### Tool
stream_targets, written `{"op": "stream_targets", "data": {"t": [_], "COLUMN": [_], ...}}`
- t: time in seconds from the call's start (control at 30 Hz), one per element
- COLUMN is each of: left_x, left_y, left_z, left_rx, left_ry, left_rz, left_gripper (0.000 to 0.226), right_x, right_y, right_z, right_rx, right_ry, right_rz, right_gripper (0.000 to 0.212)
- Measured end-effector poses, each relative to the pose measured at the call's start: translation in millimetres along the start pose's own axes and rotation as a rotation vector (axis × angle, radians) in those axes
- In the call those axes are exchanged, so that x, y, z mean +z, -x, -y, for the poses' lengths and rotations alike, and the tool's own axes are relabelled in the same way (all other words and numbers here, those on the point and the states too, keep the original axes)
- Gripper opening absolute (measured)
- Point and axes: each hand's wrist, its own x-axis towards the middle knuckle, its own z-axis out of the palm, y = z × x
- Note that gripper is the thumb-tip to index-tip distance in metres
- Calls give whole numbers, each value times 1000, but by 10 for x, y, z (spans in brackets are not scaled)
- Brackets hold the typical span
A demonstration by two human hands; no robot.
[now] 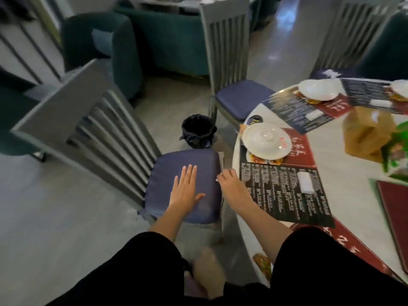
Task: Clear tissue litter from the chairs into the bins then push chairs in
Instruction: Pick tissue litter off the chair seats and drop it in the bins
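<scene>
Open floor lies left of the chair; the table blocks its right, the bin stands beyond it.

I count three grey slatted chairs, one black bin, three white dishes, one brown bag and one round table.

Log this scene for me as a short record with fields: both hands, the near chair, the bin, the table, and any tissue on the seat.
left hand: flat, fingers straight, on the near chair's blue cushion
right hand: fingers curled at the cushion's right edge; grip on anything unclear
near chair: beside the round table, seat not under it
bin: black-lined, on the floor beyond the near chair
tissue on seat: none visible
table: holds a white plate and a dark menu
</scene>
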Motion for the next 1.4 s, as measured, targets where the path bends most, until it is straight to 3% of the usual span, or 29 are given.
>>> {"op": "stream_targets", "data": {"t": [0.2,0.43,0.57,0.7,0.77,0.9,1.0,1.1,1.3,1.4], "left_x": [196,288,202,92,67,38,-8,-135,-634,-854], "left_y": [396,876,1086,1224,1240,1202,994,587,-198,-490], "left_z": [850,2118,2856,3419,3682,4172,4567,5075,6114,6593], "left_rx": [-190,-474,-598,-663,-699,-725,-702,-628,-387,-353], "left_ry": [109,218,192,190,195,245,233,212,81,13], "left_rz": [20,18,-24,-57,-68,-51,-75,-113,-127,-112], "left_gripper": [88,83,86,90,93,98,102,105,104,104], "right_x": [213,461,570,665,688,748,835,965,1010,1024], "right_y": [-448,-1219,-1461,-1646,-1806,-2161,-2478,-2934,-3936,-4418], "right_z": [748,2020,2875,3610,3873,4243,4475,4730,5371,5616], "right_rx": [-183,-476,-566,-582,-560,-447,-341,-254,145,252], "right_ry": [-104,-202,-301,-437,-440,-407,-394,-365,-541,-593], "right_rz": [-25,-171,-94,-49,-10,117,174,249,216,188], "right_gripper": [30,14,5,16,14,33,31,30,24,23]}}
